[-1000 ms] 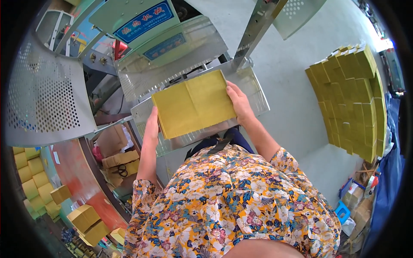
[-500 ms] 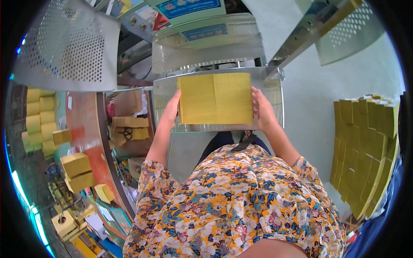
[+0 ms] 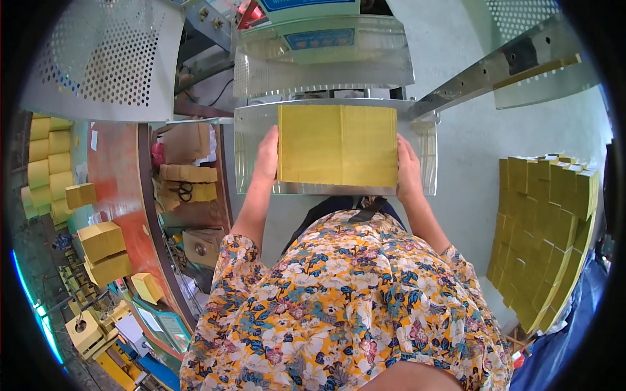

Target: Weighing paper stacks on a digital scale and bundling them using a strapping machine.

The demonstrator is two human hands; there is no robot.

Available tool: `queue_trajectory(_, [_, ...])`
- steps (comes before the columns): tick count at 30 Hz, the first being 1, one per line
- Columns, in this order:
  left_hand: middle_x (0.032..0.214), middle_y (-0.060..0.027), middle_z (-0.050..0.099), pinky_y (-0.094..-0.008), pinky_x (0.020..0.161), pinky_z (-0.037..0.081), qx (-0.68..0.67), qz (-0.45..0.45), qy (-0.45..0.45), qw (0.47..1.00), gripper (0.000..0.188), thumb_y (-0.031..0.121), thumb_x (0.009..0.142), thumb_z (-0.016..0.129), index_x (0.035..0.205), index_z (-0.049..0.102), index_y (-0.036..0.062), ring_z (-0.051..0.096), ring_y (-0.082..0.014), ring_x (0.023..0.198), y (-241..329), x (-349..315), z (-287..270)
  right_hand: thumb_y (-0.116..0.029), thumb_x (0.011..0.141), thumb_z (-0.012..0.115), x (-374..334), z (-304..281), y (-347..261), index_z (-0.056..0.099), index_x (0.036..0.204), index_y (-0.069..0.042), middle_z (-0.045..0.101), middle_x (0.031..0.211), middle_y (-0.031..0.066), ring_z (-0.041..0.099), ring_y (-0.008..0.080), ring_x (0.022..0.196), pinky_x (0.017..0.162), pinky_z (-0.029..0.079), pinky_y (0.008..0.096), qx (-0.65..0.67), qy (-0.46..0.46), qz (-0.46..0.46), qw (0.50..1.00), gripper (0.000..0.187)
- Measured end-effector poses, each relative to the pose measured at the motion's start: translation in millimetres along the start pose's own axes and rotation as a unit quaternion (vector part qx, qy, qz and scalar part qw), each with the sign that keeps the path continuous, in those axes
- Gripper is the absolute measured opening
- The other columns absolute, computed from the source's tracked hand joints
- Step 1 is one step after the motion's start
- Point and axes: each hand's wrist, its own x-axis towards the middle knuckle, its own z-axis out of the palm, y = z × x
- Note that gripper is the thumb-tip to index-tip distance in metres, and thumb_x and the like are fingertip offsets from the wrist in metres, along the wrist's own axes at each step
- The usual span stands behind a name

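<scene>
A flat rectangular stack of yellow paper (image 3: 368, 146) lies in front of me, with a line running down its middle. My left hand (image 3: 267, 156) presses on its left edge and my right hand (image 3: 408, 166) on its right edge, so the stack is squeezed between them. Fingertips of both hands are partly hidden along its sides. Beneath it is a shiny metal plate (image 3: 420, 146) of a machine, whose clear ribbed guard (image 3: 319, 65) rises just beyond.
Perforated metal panels (image 3: 124, 65) flank the machine, with a slanted steel bar (image 3: 489, 65) at right. A tall pile of yellow paper stacks (image 3: 541, 228) stands on the right. On the left, a reddish table (image 3: 114, 169) bears yellow blocks (image 3: 101, 240); black scissors (image 3: 185, 191) lie on a shelf.
My view has shifted a little, so the surroundings sit differently in the picture. Both hands stay on the sides of the paper stack, which remains over the metal plate.
</scene>
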Motion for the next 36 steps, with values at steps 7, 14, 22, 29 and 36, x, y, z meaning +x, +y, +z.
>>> queue_trajectory(7, [0.073, -0.0148, 0.062, -0.0342, 0.067, 0.047, 0.303, 0.149, 0.118, 0.934, 0.032, 0.025, 0.100, 0.051, 0.094, 0.064, -0.0035, 0.054, -0.0176, 0.067, 17, -1, 13, -0.024, 0.104, 0.047, -4, 5, -2, 0.057, 0.131, -0.002, 0.063, 0.120, 0.0077, 0.059, 0.0129, 0.107, 0.092, 0.048, 0.0278, 0.013, 0.037, 0.002, 0.999, 0.037])
queue_trajectory(14, [0.070, -0.0230, 0.051, -0.0381, 0.056, 0.043, 0.419, 0.202, 0.150, 0.873, 0.025, 0.018, 0.097, 0.056, 0.082, 0.056, -0.0017, 0.044, -0.0273, 0.056, 37, -12, 27, -0.025, 0.103, 0.048, -6, 8, -1, 0.058, 0.130, -0.001, 0.063, 0.120, 0.0066, 0.057, 0.0126, 0.107, 0.092, 0.046, 0.0272, -0.001, 0.044, -0.008, 0.999, 0.038])
queue_trajectory(22, [0.091, -0.0027, 0.065, -0.0289, 0.069, 0.048, 0.092, 0.068, 0.089, 0.989, 0.030, 0.029, 0.101, 0.053, 0.113, 0.064, 0.0026, 0.061, -0.0134, 0.081, 40, -7, 19, -0.024, 0.103, 0.048, -5, 7, 1, 0.058, 0.130, 0.000, 0.063, 0.120, 0.0079, 0.058, 0.0138, 0.108, 0.092, 0.047, 0.0283, 0.018, 0.055, 0.010, 0.998, 0.038])
queue_trajectory(29, [0.110, -0.0049, 0.064, -0.0310, 0.087, 0.049, 0.037, 0.032, -0.013, 0.999, 0.044, 0.040, 0.103, 0.045, 0.127, 0.056, 0.0046, 0.060, -0.0153, 0.102, -2, 8, 7, -0.022, 0.103, 0.042, -7, 5, 6, 0.050, 0.137, 0.001, 0.057, 0.132, 0.0117, 0.055, 0.0184, 0.120, 0.101, 0.044, 0.0308, 0.079, 0.026, -0.018, 0.996, 0.042])
queue_trajectory(36, [0.134, -0.0032, 0.052, -0.0333, 0.105, 0.041, -0.227, -0.027, -0.067, 0.971, 0.054, 0.046, 0.104, 0.041, 0.143, 0.042, 0.0101, 0.051, -0.0184, 0.123, -16, -2, 44, -0.022, 0.103, 0.042, 1, 21, 4, 0.045, 0.142, 0.001, 0.050, 0.142, 0.0104, 0.046, 0.0192, 0.131, 0.110, 0.035, 0.0317, 0.130, -0.010, -0.060, 0.990, 0.045])
